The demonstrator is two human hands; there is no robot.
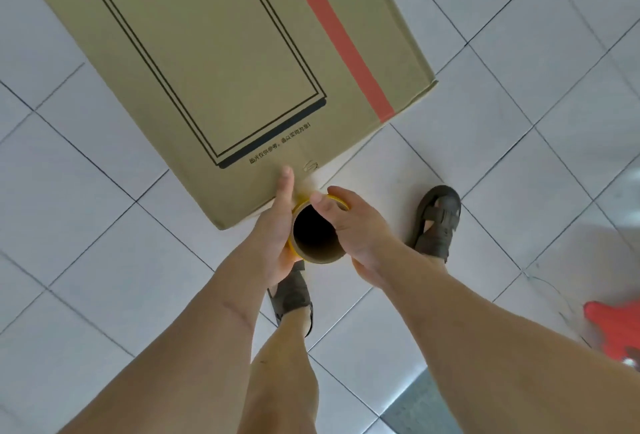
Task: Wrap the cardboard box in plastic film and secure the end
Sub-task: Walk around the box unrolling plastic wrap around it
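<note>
Head view, near to far: two bare forearms reach forward over a white tiled floor [104,243], with dark sandals [437,222] on the feet below. Left hand [273,236] cups the side of a roll of film [317,234] on a brown cardboard core, fingers fairly straight along it, while right hand [349,225] curls over its far rim, thumb on the edge. Just beyond, touching the left fingertips, a large cardboard box [221,52] stands on the floor, printed with black line frames and a red stripe.
</note>
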